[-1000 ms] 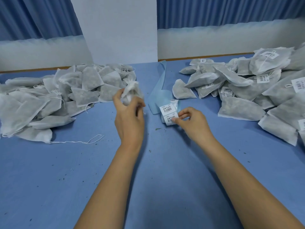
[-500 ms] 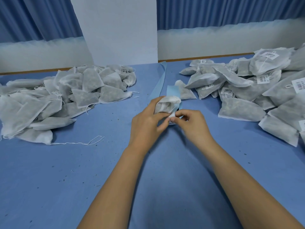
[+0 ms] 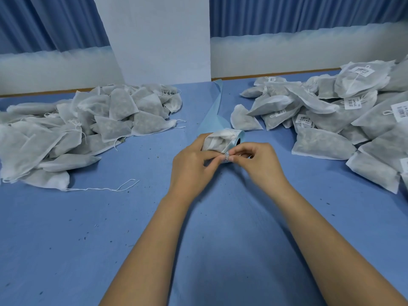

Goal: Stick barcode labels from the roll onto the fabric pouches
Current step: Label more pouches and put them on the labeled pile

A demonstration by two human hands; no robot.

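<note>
My left hand (image 3: 192, 166) holds a white fabric pouch (image 3: 217, 141) at the middle of the table, just over the label roll (image 3: 239, 138), of which only the light-blue edge shows. My right hand (image 3: 258, 162) pinches a small barcode label (image 3: 225, 159) at its fingertips, right against my left hand's fingers and the pouch's near edge. The roll's blue backing strip (image 3: 213, 111) trails away toward the wall. Most of the roll is hidden behind the pouch and my hands.
A heap of unlabelled pouches (image 3: 84, 124) lies at the left. A heap of pouches with barcode labels (image 3: 335, 115) fills the right side. A loose white string (image 3: 106, 188) lies near the left heap. The blue table (image 3: 66, 239) carries dark crumbs.
My left hand brought a pouch from beside the left heap over to the roll. My right hand stayed at the roll and now pinches a label against the pouch's edge.
</note>
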